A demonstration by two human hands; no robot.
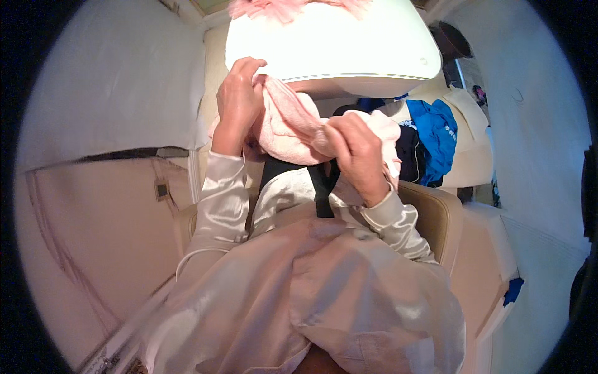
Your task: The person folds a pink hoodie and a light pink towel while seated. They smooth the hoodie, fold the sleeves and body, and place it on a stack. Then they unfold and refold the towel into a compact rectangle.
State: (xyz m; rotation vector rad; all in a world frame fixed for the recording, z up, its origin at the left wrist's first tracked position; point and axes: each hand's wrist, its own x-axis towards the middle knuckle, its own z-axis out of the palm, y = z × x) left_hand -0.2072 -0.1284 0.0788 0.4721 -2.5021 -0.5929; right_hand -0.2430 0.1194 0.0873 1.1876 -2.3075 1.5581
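A soft, pale pink fleecy cloth (289,128) hangs bunched between my two hands, above my lap and just in front of the white table. My left hand (240,93) pinches its upper left edge, close to the table's near edge. Lower and to the right, my right hand (358,146) grips a gathered fold between thumb and fingers. A raised seam or folded edge runs across the cloth from one hand to the other. More of the cloth spills past my right hand; whether it is a garment or a towel I cannot tell.
Ahead stands a brightly lit white table (330,53) with pink tulle (274,9) at its far edge. Blue clothing (433,137) and dark clothing (408,153) lie on a pale surface to the right. A tan chair (436,212) surrounds me. A dark bin (453,40) stands far right.
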